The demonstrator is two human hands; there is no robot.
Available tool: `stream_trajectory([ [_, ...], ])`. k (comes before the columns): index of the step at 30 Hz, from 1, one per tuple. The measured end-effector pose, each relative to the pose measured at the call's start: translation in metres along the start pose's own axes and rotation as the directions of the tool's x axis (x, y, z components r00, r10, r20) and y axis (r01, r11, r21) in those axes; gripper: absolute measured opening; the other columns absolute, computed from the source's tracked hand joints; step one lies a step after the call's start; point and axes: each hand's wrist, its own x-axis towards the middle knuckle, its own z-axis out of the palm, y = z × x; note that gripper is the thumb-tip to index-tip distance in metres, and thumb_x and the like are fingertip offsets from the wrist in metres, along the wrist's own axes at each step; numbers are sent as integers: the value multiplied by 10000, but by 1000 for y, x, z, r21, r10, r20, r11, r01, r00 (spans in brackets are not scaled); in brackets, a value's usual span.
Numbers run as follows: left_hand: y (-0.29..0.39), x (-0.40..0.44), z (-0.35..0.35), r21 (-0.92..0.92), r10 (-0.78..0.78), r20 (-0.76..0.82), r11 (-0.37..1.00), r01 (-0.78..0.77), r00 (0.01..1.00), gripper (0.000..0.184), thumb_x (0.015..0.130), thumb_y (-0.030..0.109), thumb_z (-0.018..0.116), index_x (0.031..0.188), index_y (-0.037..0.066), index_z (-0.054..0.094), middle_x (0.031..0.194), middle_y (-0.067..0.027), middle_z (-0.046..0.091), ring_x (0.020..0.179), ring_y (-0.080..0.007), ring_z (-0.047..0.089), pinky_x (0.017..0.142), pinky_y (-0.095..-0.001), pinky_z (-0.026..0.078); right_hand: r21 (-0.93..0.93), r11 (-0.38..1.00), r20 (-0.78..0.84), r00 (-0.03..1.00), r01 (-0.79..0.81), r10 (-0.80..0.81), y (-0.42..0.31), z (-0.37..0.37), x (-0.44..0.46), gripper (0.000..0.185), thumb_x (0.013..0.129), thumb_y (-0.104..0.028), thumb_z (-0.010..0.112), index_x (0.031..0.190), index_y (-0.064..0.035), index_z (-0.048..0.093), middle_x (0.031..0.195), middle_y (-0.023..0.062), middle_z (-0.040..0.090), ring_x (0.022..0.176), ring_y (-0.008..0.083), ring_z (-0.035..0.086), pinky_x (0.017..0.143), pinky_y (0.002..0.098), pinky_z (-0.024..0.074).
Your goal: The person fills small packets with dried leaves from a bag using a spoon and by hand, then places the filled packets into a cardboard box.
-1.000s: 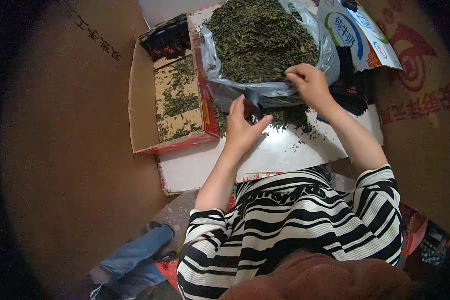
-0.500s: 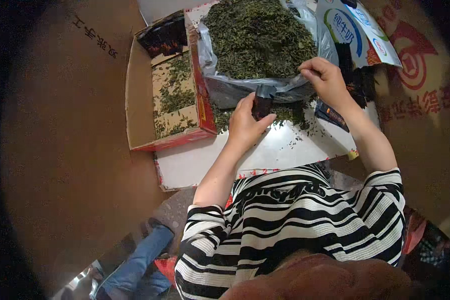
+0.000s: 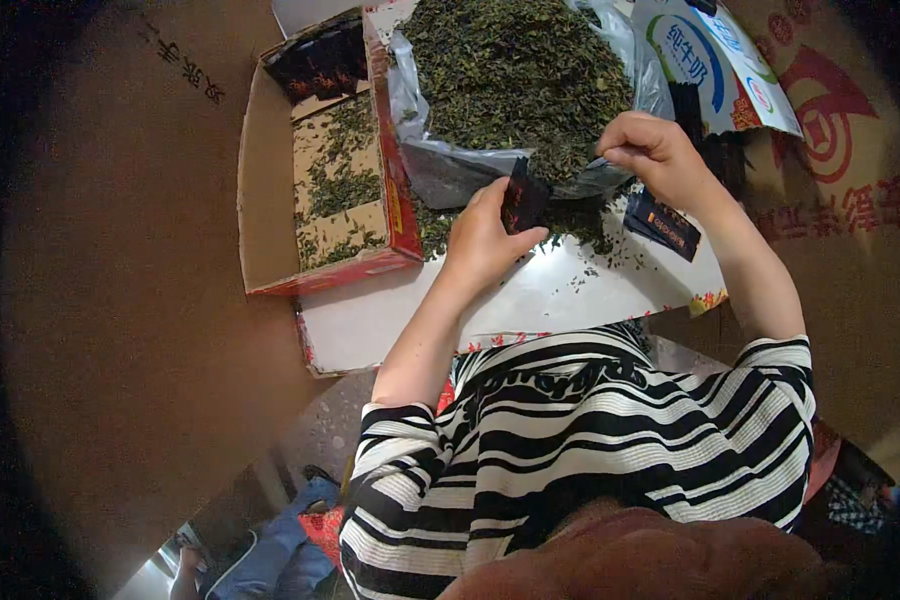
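Note:
My left hand [image 3: 482,235] is closed around a small black packet [image 3: 526,203], its thumb stretched along the lower side. The packet stands tilted at the near side of a clear plastic bag [image 3: 440,172] heaped with dried green leaves [image 3: 520,85], which look like tea. At the bag's near rim, my right hand [image 3: 658,160] pinches what appears to be the plastic edge. Leaves bulge over the rim between the right fingertips and the packet. Whether any have entered the packet, I cannot tell.
An open cardboard box [image 3: 402,215] at the left holds scattered leaves and black packets [image 3: 315,65]. More black packets [image 3: 662,225] lie by my right wrist. Loose leaves dot the white board [image 3: 400,320]. A milk carton piece [image 3: 715,60] stands behind. Another person's jeans [image 3: 280,550] show lower left.
The near rim of the bag has dipped, and leaves now reach over it toward the packet. The packet's shiny top has turned out of sight. The view has shifted slightly.

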Motion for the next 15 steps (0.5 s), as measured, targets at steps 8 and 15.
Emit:
stream_trajectory([
  [8,-8,-2,16,55,71,-56,996,-68,996,730,650,215,785,1260,-19,459,1173,-208,552,1058,-357,566,888,-394,469,-217,965,144,982,148,-119,-12,-4,13,123,720,78,605,817,14,564,792,99,554,765,261,548,674,303,449],
  [15,-8,-5,27,33,57,-87,998,-54,995,702,646,181,783,1237,1,450,1146,-197,546,1023,-365,568,856,-404,482,-473,786,308,911,397,-274,-31,15,21,143,637,23,597,778,4,576,773,100,531,755,315,538,659,350,456],
])
